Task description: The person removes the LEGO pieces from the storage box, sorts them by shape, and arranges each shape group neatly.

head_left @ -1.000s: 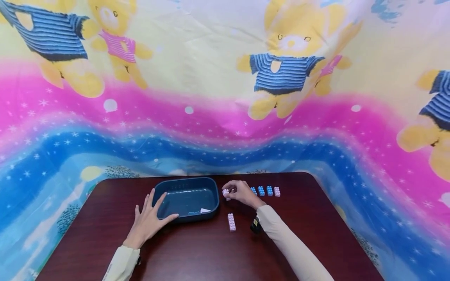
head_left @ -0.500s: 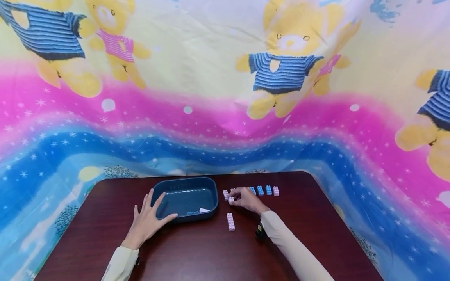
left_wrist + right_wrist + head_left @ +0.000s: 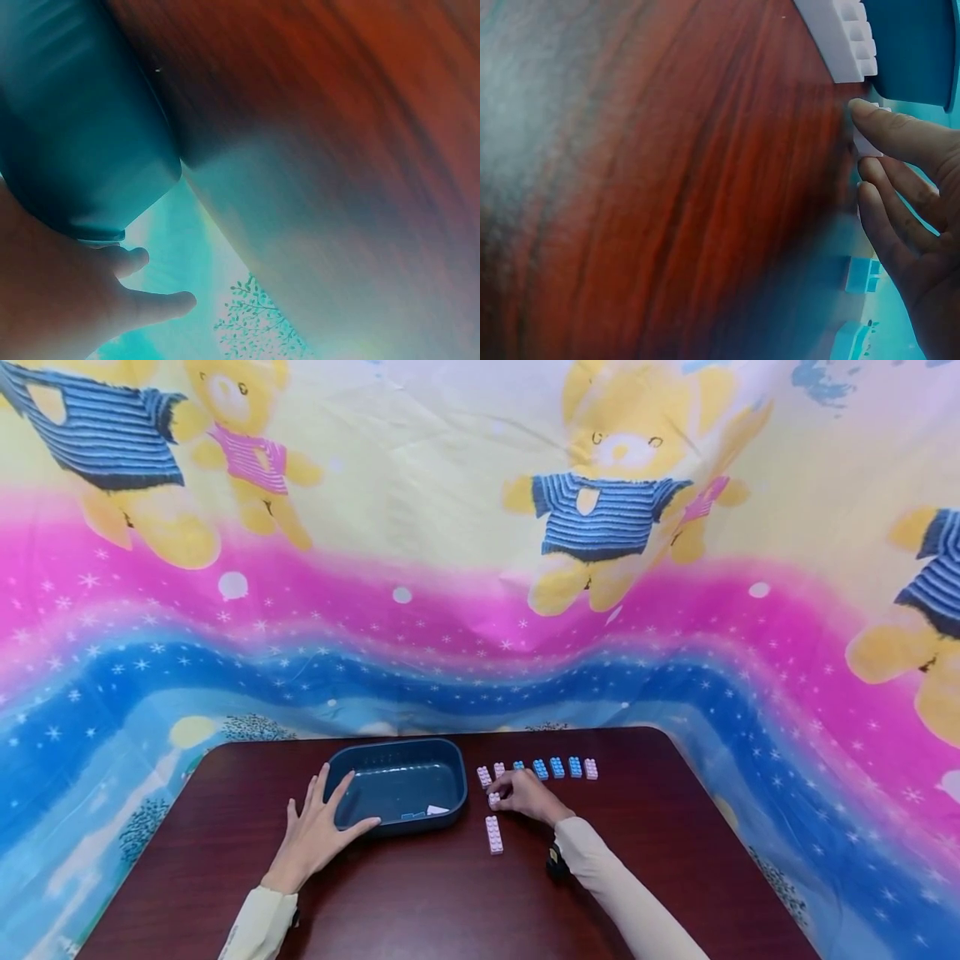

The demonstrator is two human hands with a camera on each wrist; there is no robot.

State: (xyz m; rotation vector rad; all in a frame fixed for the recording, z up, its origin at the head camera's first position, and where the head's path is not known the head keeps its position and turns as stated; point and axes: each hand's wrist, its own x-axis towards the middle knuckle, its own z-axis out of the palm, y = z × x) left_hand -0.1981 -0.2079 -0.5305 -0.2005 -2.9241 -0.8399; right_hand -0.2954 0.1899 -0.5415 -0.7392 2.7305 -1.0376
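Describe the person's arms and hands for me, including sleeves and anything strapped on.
Both the left hand and right hand are gloveless. The left sleeve and right sleeve are long and pale cream, reaching the wrists. A black device with a small yellowish mark sits at the right wrist; at the left cuff only a dark edge shows.

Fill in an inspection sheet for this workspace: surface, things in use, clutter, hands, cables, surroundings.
Surface: dark red-brown table, wood-grained.
Things in use: tray, a white piece inside; seven small pink and blue bricks in a row; long pink brick nearer the person.
Clutter: nothing seen.
Hands: left hand spread at the tray's left end; right hand pinches another small pink brick.
Cables: nothing seen.
Surroundings: bear-print curtain behind the table.
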